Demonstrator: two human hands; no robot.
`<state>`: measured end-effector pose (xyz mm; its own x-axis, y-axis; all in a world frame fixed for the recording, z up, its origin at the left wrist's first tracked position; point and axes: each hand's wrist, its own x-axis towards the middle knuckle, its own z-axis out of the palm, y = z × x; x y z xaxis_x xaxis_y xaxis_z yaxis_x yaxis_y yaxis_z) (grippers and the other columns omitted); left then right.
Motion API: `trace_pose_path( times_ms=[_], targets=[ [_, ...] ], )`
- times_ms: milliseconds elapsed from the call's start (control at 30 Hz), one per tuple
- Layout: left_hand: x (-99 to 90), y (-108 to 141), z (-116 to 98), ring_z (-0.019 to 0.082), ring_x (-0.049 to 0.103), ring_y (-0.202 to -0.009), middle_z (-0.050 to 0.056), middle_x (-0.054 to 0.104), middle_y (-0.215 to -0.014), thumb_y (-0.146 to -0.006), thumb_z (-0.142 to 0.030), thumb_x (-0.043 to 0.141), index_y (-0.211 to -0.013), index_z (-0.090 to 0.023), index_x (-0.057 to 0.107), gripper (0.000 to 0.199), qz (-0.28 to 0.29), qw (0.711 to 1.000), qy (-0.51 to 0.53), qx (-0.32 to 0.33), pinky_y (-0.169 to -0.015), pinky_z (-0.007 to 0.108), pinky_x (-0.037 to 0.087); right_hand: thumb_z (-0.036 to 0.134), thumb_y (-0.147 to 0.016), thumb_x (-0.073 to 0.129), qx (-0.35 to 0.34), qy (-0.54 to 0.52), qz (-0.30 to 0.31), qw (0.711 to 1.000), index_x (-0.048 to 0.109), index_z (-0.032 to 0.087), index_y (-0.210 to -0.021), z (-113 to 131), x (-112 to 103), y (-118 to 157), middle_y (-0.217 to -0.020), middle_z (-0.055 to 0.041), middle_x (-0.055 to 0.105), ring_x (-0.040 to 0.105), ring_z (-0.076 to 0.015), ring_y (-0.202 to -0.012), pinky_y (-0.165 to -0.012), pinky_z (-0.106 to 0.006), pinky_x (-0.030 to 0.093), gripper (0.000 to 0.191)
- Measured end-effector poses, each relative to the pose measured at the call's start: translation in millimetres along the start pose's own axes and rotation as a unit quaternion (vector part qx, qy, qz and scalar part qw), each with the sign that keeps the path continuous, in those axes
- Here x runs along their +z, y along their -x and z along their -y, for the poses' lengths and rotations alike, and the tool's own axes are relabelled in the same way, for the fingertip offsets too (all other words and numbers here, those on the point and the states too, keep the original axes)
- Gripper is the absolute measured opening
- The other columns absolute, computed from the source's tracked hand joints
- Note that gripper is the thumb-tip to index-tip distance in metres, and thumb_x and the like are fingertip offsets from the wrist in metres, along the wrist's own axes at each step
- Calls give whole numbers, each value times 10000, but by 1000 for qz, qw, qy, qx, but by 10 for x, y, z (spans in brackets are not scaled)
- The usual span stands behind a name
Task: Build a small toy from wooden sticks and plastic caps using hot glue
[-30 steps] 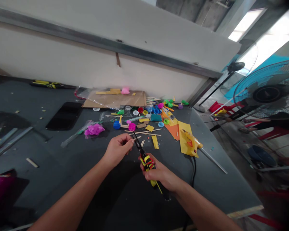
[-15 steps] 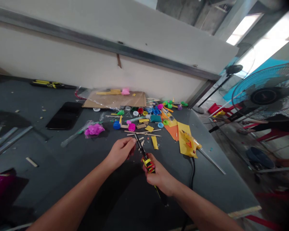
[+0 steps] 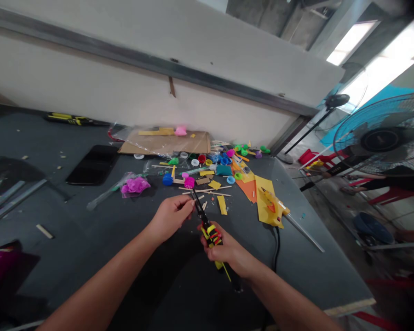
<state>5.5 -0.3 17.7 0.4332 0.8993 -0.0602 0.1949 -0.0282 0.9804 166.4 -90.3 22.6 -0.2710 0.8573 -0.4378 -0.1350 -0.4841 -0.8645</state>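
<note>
See a plier-like tool (image 3: 211,233) with yellow, black and red grips in the right hand (image 3: 226,250), just above the dark table (image 3: 106,239), pointing away toward thin wooden sticks (image 3: 207,190) and reaching to the left hand (image 3: 170,216) at the fingertips. Wrapped around the handles on the right; pinched thumb to fingers on the left, perhaps around something thin, but too hidden to tell. Expect modest weight, a rigid body and no give in the slim dark front end. Probably hard to break, likely slick along the front and surer at the coloured grips. Take hold there, well back from the tip. Treat the sticks as far lighter, dry and easily snapped, best lifted mid-length.
</note>
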Motion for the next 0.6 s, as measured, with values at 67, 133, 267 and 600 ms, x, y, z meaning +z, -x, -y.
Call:
trace_pose_path(
  times_ms=[67,133,267,600],
  targets=[
    [-10,0,9,64,370,-397,-54,449,-504,-803,-392,469,-589,-175,488,305,-3,1000,-15,9,-373,173,271,168,-488,574,7,-8,-1,1000,491,191,-984,33,-2,17,-772,19,501,437,-102,-632,-582,-232,341,503],
    [-15,1,11,70,388,-415,-54,449,-510,-797,-393,476,-592,-177,493,299,-5,1000,-17,12,-390,173,292,174,-498,579,9,-13,1,1000,501,187,-970,69,-3,34,-786,13,530,486,-115,-657,-637,-256,376,478],
    [-17,-7,8,77,411,-427,-53,449,-524,-801,-394,468,-601,-177,499,297,3,1000,-8,14,-410,180,314,211,-523,605,26,-2,4,1000,506,170,-931,109,-24,45,-789,3,567,556,-133,-696,-703,-291,401,421],
    [-42,-16,56,76,409,-431,-49,451,-536,-830,-390,443,-615,-179,496,306,19,999,-19,29,-408,178,315,253,-576,512,66,128,13,989,473,168,-871,171,-18,48,-663,25,530,493,-106,-548,-581,-267,381,309]
  ],
)
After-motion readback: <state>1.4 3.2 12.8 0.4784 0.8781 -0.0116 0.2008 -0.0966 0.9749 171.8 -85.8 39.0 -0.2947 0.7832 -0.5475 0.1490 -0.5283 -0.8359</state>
